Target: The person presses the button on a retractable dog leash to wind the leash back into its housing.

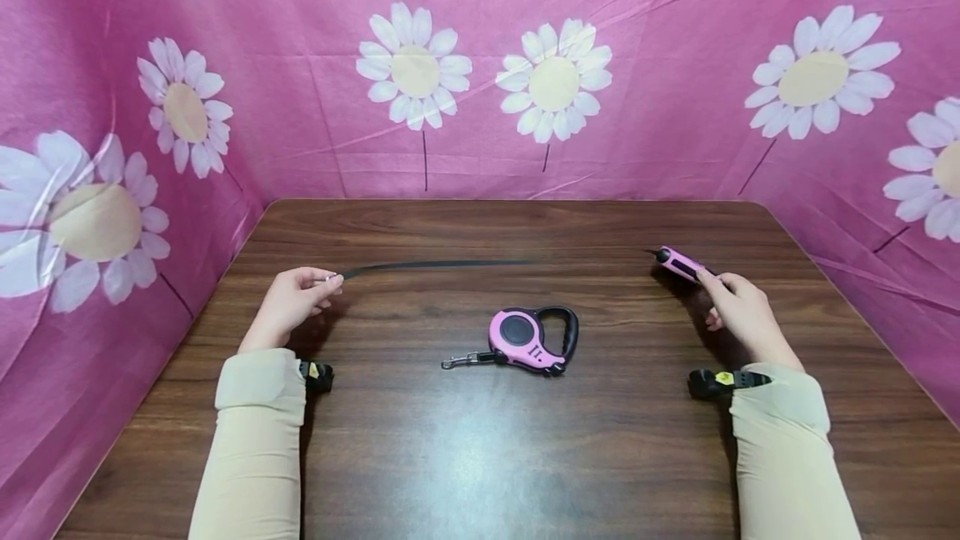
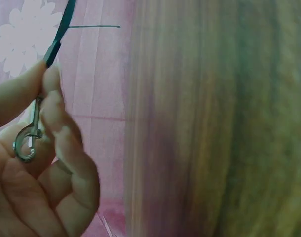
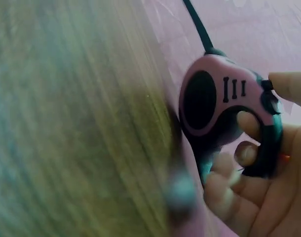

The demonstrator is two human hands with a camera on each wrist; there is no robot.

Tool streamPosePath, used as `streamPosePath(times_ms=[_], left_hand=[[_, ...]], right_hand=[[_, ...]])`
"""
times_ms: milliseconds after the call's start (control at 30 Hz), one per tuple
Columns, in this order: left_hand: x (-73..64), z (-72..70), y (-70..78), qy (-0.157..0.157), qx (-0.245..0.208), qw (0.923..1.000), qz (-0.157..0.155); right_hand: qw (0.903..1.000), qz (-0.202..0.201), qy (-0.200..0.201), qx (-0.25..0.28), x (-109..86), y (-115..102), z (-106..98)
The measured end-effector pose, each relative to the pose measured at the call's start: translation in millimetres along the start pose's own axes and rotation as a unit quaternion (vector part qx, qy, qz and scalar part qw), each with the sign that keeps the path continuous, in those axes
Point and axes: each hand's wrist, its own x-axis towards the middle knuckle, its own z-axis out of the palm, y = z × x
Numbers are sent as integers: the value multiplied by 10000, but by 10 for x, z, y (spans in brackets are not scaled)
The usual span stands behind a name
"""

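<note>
My right hand (image 1: 742, 319) grips the black handle of a pink and black retractable dog leash (image 1: 681, 264) at the right of the table. In the right wrist view, fingers pass through the handle of its casing (image 3: 217, 74), and the thumb lies at the black button. A dark strap (image 1: 442, 263) stretches across to my left hand (image 1: 288, 307). There the thumb and forefinger pinch the strap's end by the metal snap hook (image 2: 26, 143), which hangs against the palm. A second pink retractable leash (image 1: 501, 327) lies flat between the hands, its snap hook pointing left.
The brown wood table (image 1: 480, 457) carries everything. Pink cloth with large white daisies (image 1: 555, 83) hangs behind it and along both sides. Black wrist straps with cameras (image 1: 318, 376) sit at both cuffs.
</note>
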Motion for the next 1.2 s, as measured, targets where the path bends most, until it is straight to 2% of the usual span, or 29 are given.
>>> streamPosePath(times_ms=[200, 467, 667, 967, 1200], left_hand=[[4, -8, -2, 618, -152, 9980, -35], [2, -17, 38, 1308, -579, 9897, 42], [9, -8, 63, 1507, -569, 9869, 67], [-6, -19, 63, 1669, -514, 9846, 13], [-38, -32, 75, 1980, -702, 9777, -51]], right_hand=[[9986, 100, -11, 513, 17, -31, 7], [9883, 49, 597, 1403, -32, -196, -47], [9765, -96, 1002, 1904, -79, -347, -84], [9761, -265, 1576, 1473, -120, -390, -115], [9793, -395, 1512, 1289, -126, -347, -113]])
